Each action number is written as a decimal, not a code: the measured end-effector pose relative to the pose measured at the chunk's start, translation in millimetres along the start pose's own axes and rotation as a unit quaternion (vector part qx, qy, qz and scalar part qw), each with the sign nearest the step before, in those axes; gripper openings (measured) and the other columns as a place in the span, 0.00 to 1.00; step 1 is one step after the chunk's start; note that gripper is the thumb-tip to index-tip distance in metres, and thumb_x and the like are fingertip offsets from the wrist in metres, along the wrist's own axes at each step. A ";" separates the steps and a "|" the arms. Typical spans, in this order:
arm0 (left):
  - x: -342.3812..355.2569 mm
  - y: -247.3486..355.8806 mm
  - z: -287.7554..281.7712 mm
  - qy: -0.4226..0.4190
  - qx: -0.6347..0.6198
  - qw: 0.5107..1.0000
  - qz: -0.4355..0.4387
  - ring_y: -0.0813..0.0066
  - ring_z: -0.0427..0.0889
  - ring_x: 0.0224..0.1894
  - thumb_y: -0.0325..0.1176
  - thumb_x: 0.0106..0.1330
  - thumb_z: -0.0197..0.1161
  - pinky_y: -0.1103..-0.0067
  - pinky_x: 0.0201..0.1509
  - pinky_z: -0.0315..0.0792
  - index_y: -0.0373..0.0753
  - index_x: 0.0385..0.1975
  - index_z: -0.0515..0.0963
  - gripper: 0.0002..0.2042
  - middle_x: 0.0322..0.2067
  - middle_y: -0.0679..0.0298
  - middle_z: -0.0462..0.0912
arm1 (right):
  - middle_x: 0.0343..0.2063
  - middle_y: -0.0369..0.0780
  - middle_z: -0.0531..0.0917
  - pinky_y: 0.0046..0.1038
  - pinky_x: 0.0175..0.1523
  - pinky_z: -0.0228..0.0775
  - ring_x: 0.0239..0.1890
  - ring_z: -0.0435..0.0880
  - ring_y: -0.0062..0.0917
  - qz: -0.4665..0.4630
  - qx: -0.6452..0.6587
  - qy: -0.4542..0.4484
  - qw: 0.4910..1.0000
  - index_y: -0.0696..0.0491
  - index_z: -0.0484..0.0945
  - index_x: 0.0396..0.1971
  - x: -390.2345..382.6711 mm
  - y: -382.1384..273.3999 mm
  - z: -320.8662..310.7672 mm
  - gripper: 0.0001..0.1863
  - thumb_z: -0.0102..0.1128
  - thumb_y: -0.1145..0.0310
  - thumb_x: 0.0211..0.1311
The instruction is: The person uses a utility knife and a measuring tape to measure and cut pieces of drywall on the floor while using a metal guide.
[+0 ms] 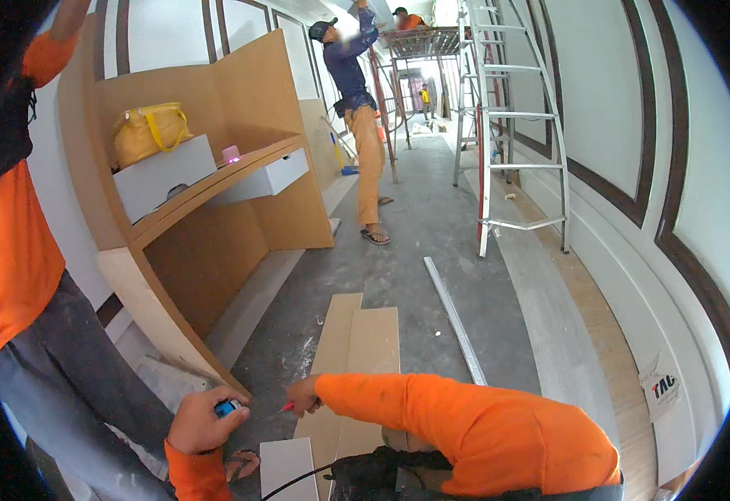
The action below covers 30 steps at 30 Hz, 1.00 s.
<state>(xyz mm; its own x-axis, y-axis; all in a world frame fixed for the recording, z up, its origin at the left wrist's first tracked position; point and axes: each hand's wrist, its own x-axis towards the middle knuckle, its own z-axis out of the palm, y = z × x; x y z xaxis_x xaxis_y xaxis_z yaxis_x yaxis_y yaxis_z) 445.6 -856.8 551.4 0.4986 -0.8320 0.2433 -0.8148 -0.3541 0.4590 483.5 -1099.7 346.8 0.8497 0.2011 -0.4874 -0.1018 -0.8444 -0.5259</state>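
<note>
My left hand (198, 424) is closed around a small blue-and-black object (226, 407), whose kind I cannot make out. To its right, my right hand (303, 396) pinches a thin red pointed stick (286, 407), like a pencil or marker, with its tip toward my left hand. Orange sleeves cover both my arms; the right one reaches across from the lower right. Under and beyond the right hand lie flat brown boards (337, 341) on the grey floor. A white panel (288, 469) lies nearer, below the two hands.
A wooden desk unit (189, 225) with a yellow bag (151, 134) stands at left. Close by on the left is a person in orange (14, 250). A long metal bar (455, 321) lies on the floor. Farther off are a standing person (352, 75), a ladder (522, 167) and scaffolding (419, 42).
</note>
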 end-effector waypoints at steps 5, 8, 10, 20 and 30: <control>-3.6 -4.8 -0.5 0.002 -0.009 1.000 -0.008 0.59 0.84 0.32 0.38 0.52 0.67 0.73 0.40 0.75 0.37 0.34 0.83 0.13 0.30 0.53 0.84 | 0.16 0.37 0.75 0.32 0.21 0.64 0.16 0.72 0.24 0.004 0.036 0.001 0.999 0.55 0.77 0.26 -6.3 -1.4 2.8 0.08 0.62 0.66 0.53; -3.4 0.9 -3.6 0.001 -0.015 1.000 0.000 0.59 0.84 0.32 0.38 0.53 0.66 0.73 0.40 0.75 0.37 0.34 0.83 0.13 0.30 0.54 0.84 | 0.16 0.38 0.75 0.31 0.21 0.63 0.16 0.71 0.24 0.007 0.010 -0.014 1.000 0.55 0.77 0.26 0.9 8.4 1.9 0.08 0.63 0.66 0.52; -4.8 -3.1 -3.0 0.004 -0.026 1.000 0.010 0.59 0.84 0.32 0.38 0.53 0.66 0.73 0.40 0.75 0.37 0.33 0.83 0.12 0.30 0.54 0.84 | 0.17 0.38 0.75 0.31 0.21 0.64 0.16 0.71 0.24 0.030 -0.001 -0.011 1.000 0.55 0.77 0.27 -5.1 0.4 3.3 0.09 0.63 0.65 0.53; -5.7 0.4 -4.7 0.007 -0.001 1.000 -0.009 0.59 0.83 0.31 0.38 0.51 0.67 0.71 0.40 0.75 0.38 0.32 0.83 0.12 0.28 0.54 0.84 | 0.19 0.38 0.76 0.30 0.22 0.64 0.18 0.71 0.24 0.060 0.029 -0.031 0.997 0.55 0.77 0.26 4.9 4.4 3.3 0.09 0.64 0.65 0.52; -0.2 -16.9 5.4 0.012 -0.021 1.000 0.012 0.59 0.83 0.29 0.38 0.51 0.67 0.72 0.38 0.76 0.38 0.32 0.83 0.12 0.27 0.54 0.84 | 0.19 0.37 0.76 0.29 0.22 0.64 0.17 0.72 0.23 0.039 0.018 0.004 0.999 0.54 0.77 0.27 -3.8 -0.1 4.8 0.09 0.63 0.65 0.53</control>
<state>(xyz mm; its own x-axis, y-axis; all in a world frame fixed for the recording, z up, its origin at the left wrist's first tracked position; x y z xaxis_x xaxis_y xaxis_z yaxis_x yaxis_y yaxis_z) 457.6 -853.0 539.0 0.4872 -0.8290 0.2746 -0.8133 -0.3163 0.4883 477.8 -1098.0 345.3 0.8429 0.1318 -0.5217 -0.1856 -0.8389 -0.5117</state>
